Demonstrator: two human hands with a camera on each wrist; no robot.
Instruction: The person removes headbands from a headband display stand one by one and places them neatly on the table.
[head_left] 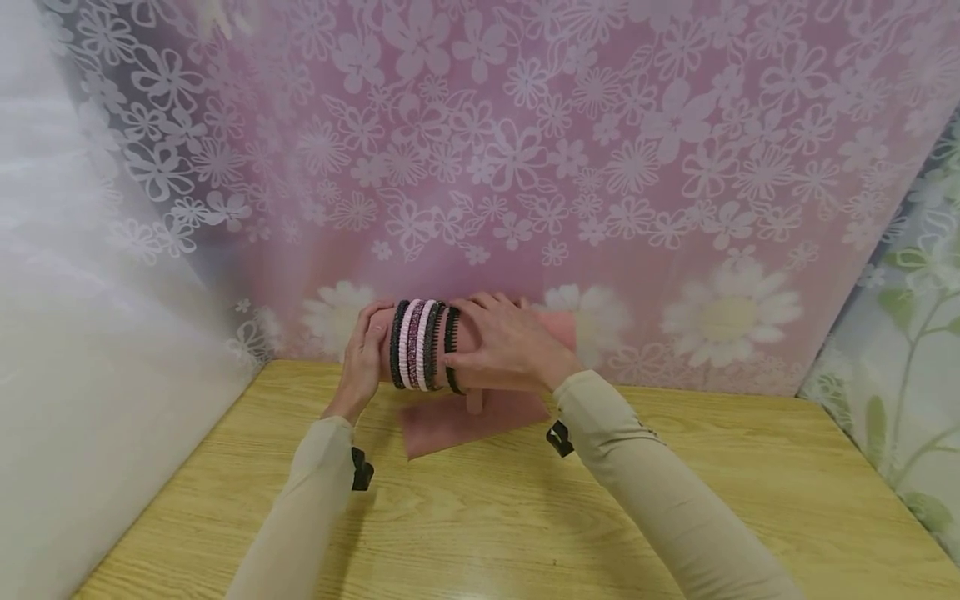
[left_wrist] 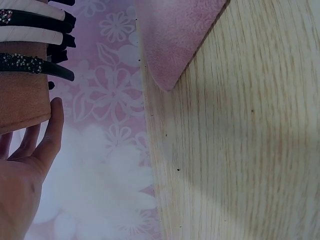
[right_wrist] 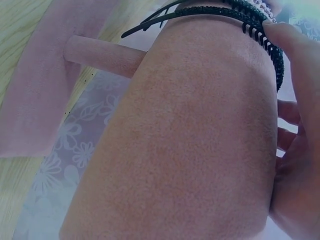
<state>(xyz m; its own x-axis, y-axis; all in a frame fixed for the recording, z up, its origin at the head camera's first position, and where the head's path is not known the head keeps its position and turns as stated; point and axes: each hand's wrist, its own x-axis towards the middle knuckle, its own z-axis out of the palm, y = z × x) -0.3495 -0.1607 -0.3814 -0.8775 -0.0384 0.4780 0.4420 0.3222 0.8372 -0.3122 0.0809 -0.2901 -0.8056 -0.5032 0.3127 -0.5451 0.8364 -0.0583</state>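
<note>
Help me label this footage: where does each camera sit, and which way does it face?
Head: worn on the head, facing forward and down at headbands on a pink roll; left hand, right hand and sleeves show.
Left wrist: on that wrist, facing one roll end, the base and table; part of the left hand shows.
Right wrist: on that wrist, looking along the roll; part of the right hand shows.
Both wrist views share headbands, roll and base.

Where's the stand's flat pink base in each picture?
Head: the base is a little below the middle, under the roll.
Left wrist: at the top middle, where one corner shows.
Right wrist: in the upper left.
Shared landmark: the pink roll wearing headbands.
</note>
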